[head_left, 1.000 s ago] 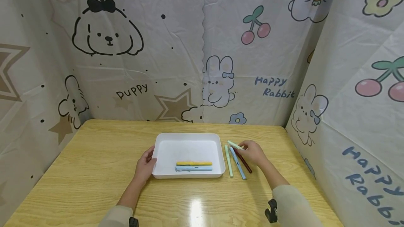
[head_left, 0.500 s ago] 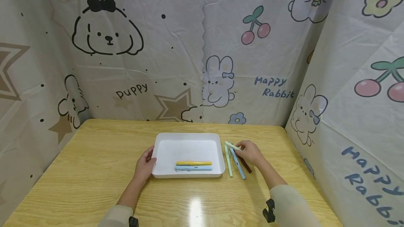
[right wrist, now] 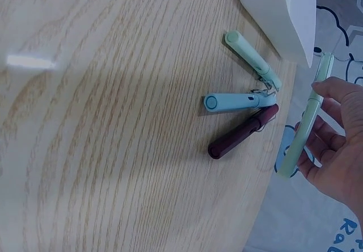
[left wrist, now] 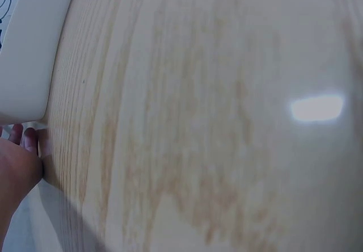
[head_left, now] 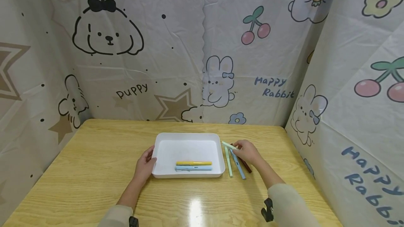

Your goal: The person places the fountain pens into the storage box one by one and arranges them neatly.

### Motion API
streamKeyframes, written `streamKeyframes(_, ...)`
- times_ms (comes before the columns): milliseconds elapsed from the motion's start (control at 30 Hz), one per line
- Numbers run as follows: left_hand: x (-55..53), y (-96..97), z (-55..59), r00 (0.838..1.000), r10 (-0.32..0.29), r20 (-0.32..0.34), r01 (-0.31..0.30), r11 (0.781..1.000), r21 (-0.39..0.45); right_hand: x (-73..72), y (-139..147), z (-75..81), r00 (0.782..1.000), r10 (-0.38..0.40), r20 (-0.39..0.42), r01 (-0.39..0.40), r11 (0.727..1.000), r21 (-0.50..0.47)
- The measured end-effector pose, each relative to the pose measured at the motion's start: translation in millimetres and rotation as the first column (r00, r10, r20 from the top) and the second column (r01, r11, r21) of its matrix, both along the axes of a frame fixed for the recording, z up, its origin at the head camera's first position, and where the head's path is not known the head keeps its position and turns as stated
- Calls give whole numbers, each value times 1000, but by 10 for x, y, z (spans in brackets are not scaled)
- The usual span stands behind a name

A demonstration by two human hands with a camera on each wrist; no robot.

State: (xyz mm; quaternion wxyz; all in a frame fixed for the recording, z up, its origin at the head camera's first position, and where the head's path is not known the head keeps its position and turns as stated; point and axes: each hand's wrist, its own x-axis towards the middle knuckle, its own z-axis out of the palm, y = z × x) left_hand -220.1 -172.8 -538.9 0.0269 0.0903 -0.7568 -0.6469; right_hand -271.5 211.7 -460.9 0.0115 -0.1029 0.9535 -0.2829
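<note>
The right hand holds a green pen, its fingers pinching the barrel between thumb and fingertips. The pen is raised above the tabletop, just right of the white tray, with one end pointing toward the tray's far right corner.

Below it, three more pens lie on the tabletop near the tray's right wall: a second green one nearest the tray, a light blue one in the middle and a dark red one farthest right. Their clip ends sit close together on the far side, and their other ends fan apart toward the person.

The left hand is at the tray's left wall, thumb against its edge. Its fingers are partly hidden, so whether they grip the tray or only rest against it cannot be told.

Inside the tray, near its front wall, a yellow pen and a blue pen lie side by side along its length, the yellow one farther from the person. Printed cloth hangs behind the tabletop.
</note>
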Motion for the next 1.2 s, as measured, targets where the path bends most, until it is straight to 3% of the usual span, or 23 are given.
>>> streamKeyframes(567,-3,-3,-11,1000,-8,3,8,1000,0,-19,-126,-1,999,6,33,-6,1000,-11)
streamKeyframes(1200,7,1,21,1000,-5,6,5,1000,-5,-48,-276,9,998,23,54,-26,999,47)
